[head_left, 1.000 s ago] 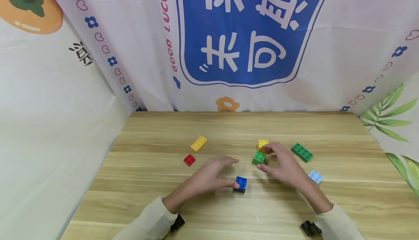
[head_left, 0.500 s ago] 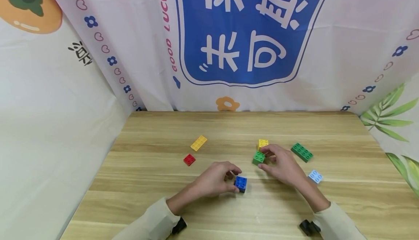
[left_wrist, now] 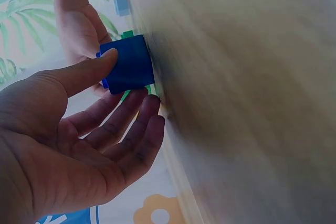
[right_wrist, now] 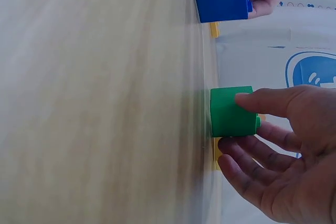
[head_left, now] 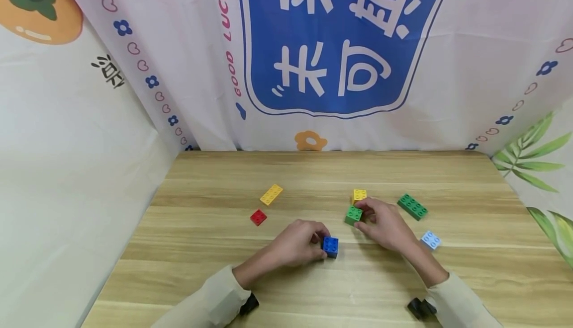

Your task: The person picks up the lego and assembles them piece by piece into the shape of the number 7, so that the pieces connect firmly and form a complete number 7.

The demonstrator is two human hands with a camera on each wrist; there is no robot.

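Note:
In the head view my left hand (head_left: 299,244) pinches a blue toy building brick (head_left: 331,247) between thumb and fingers, near the table's middle. The left wrist view shows the thumb on one face of this brick, with fingertips at the opposite side. My right hand (head_left: 386,222) holds a light green brick (head_left: 353,214) the same way, farther back and to the right; its thumb (right_wrist: 257,100) lies on the brick in the right wrist view. Just behind the green brick is a yellow brick (head_left: 359,196), partly covered by the right fingers. Both held bricks have their studs upward.
A flat orange-yellow plate (head_left: 271,195) and a small red plate (head_left: 258,217) lie to the left on the wooden table (head_left: 201,248). To the right are a longer dark green brick (head_left: 412,206) and a light blue piece (head_left: 431,240). A printed curtain (head_left: 201,69) hangs behind.
My left fingers have closed in around the blue brick, which has moved slightly away from me. My right fingers have drawn in onto the green brick, which stays nearly in place.

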